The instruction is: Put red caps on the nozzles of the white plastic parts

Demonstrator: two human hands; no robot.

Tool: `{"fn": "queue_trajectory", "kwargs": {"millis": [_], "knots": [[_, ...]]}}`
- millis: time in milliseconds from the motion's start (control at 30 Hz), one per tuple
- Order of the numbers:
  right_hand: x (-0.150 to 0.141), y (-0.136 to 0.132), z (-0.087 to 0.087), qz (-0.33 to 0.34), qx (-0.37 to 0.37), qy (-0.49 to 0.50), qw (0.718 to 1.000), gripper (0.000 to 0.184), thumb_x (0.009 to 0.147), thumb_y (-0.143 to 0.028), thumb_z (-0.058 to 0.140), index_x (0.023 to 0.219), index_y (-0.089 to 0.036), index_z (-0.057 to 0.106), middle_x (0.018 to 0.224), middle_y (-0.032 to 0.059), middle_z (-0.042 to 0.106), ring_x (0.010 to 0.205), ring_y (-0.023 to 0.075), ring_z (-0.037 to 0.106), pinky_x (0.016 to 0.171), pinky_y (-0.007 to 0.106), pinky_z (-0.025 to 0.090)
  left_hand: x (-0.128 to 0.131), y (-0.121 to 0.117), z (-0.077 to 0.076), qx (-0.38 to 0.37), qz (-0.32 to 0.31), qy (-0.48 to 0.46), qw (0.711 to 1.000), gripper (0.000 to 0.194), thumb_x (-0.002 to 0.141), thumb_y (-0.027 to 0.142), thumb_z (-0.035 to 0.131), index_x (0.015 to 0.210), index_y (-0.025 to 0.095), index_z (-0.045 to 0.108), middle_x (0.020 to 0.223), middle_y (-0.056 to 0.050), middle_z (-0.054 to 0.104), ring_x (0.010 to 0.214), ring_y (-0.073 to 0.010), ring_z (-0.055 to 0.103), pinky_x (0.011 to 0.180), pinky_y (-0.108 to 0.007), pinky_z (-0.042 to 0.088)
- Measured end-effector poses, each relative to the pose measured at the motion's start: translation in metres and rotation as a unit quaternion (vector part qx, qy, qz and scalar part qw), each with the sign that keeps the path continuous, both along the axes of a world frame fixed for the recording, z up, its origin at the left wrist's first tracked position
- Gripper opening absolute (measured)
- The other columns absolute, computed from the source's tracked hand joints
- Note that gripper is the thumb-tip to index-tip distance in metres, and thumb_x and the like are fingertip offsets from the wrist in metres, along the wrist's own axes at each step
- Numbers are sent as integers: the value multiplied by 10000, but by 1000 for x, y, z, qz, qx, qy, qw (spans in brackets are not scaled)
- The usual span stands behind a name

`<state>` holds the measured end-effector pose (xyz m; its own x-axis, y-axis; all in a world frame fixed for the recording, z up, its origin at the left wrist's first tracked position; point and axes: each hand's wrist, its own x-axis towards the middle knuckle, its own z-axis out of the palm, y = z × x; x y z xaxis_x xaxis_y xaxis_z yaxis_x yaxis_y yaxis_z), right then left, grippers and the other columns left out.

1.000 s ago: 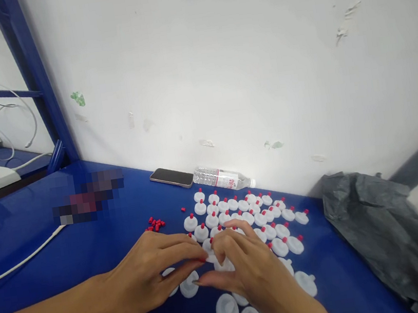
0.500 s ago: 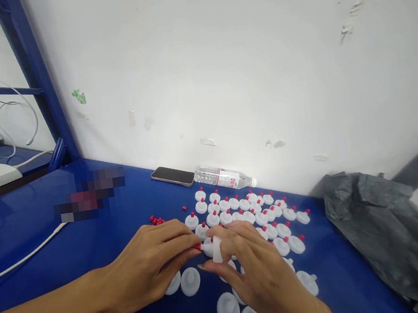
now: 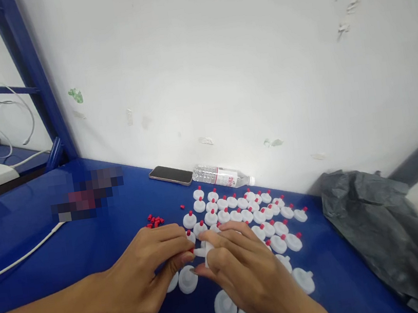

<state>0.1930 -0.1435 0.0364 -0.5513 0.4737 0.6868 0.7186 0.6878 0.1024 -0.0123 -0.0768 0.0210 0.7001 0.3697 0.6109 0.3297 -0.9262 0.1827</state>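
Between finger and thumb, my left hand (image 3: 153, 270) pinches a small red cap (image 3: 192, 251). My right hand (image 3: 243, 265) grips a white plastic nozzle cap (image 3: 206, 254) by its round base, its spout pointing left at the red cap. Fingers partly hide both pieces, so I cannot tell how far the cap covers the spout. Behind my hands stand many white nozzle caps with red tips (image 3: 223, 215). Nearer lie several white nozzle caps without red showing (image 3: 225, 307), partly under my right hand. A small pile of loose red caps (image 3: 156, 220) lies beyond my left hand.
On the blue table (image 3: 101, 249), a phone (image 3: 170, 175) and a clear water bottle (image 3: 223, 175) lie along the white wall. A dark grey plastic bag (image 3: 374, 226) occupies the right side. At the left are a white cable (image 3: 25, 259) and a blurred-out object (image 3: 90, 194).
My right hand has turned the white nozzle cap on its side, its spout toward my left hand. Both hands, with the red cap and nozzle cap, have shifted slightly left.
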Motion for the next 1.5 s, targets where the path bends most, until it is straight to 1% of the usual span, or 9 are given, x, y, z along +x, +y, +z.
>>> {"fn": "queue_trajectory", "kwargs": {"millis": [100,233,333,500,600,700,833,1200,1500], "knots": [[-1,2,-1,1,-8,17,1000,48,922,-205,576,951,-167,570,1023,64,720,879,182,674,910,390,533,1,4,1,-32,-30,7,999,182,939,241,480,807,308,586,672,96,633,576,-99,595,543,-215,486],[0,6,-7,-47,-58,21,997,306,914,-164,545,1218,-147,527,1088,80,692,951,212,648,910,420,533,-1,16,5,-33,-47,40,998,162,926,204,481,893,300,608,744,68,668,661,-122,586,605,-243,491],[6,9,-13,-75,-80,-19,994,346,893,-110,519,1228,-184,564,1145,83,680,1011,229,637,960,435,497,-5,29,6,-12,1,28,1000,203,933,226,429,881,295,612,725,57,671,670,-140,567,619,-273,493],[16,14,-14,-75,-82,-7,994,162,919,-165,524,1006,-226,647,1114,45,701,980,207,660,998,439,456,-12,59,-3,26,138,33,990,192,914,338,462,919,298,650,802,36,708,837,-183,589,688,-307,520],[14,13,-11,-65,-77,7,995,121,921,-195,535,967,-235,639,1141,45,690,1016,214,646,975,437,463,-16,74,-14,14,146,85,986,252,920,359,460,1066,295,655,1010,1,707,1021,-209,570,863,-362,520],[10,11,-10,-58,-78,17,995,92,901,-213,570,952,-242,640,1114,41,690,983,228,639,931,443,473,-20,80,-26,8,125,151,981,363,948,379,420,1279,325,558,1334,-33,609,1275,-253,463,1024,-450,436],[8,9,-12,-60,-91,9,994,87,879,-223,594,941,-255,646,1016,25,695,890,218,630,904,441,471,-22,80,-38,2,115,204,972,454,961,411,384,1412,359,402,1538,-33,457,1429,-290,322,1078,-514,362],[7,11,-17,-56,-74,-25,995,60,895,-280,598,884,-241,642,933,-13,688,865,187,602,920,411,438,-22,84,-46,-3,88,220,972,483,966,397,400,1445,368,337,1485,27,552,1408,-230,401,1095,-422,316],[11,12,-14,-73,-82,-18,994,35,864,-213,615,886,-233,635,905,-12,683,862,189,593,915,418,429,-18,81,-37,-1,57,181,982,334,941,338,492,1271,347,547,1236,33,721,1300,-223,495,1035,-393,358]]}}
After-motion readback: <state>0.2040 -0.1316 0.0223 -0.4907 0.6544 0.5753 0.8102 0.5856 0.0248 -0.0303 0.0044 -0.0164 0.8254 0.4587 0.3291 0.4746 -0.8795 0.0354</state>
